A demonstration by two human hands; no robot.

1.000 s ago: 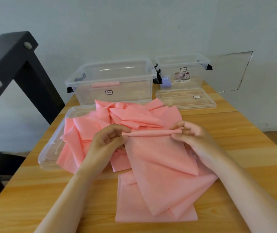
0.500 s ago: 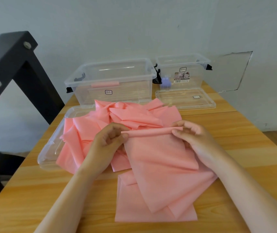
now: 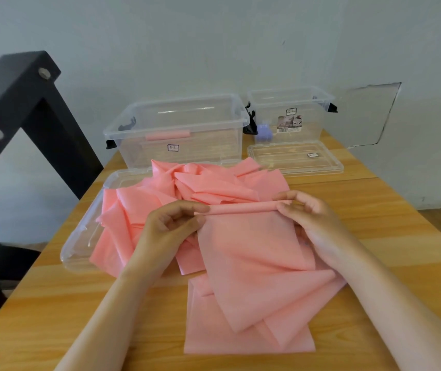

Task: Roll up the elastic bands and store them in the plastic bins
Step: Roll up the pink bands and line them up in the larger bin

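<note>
Head view. We see the left hand point(image 3: 171, 226) and the right hand point(image 3: 313, 218) each pinching one end of a thin roll point(image 3: 243, 209) formed at the far edge of a pink elastic band point(image 3: 254, 263). Fingers and thumbs of both hands curl round the tube. The rest of this band hangs loose toward us and lies in overlapping folds on the bench point(image 3: 374, 210).

Over the last second the far edge has gone from a flattened fold to a rounder, slightly thicker tube, while the hands have kept their places at its two ends. We read this as the first turns of a roll being set; most of the band's length is not yet wound.

Beyond the hands, a heap point(image 3: 208, 188) of unrolled pink bands sprawls across a clear lid point(image 3: 80, 245) at the left. Further off stands the large bin point(image 3: 208, 148), open, with one finished roll point(image 3: 167, 135) inside. The small bin point(image 3: 289, 90) to its right holds a purple item point(image 3: 263, 131) that we cannot identify.

We judge the task to be at an early stage, with one band stored and many still waiting.
</note>
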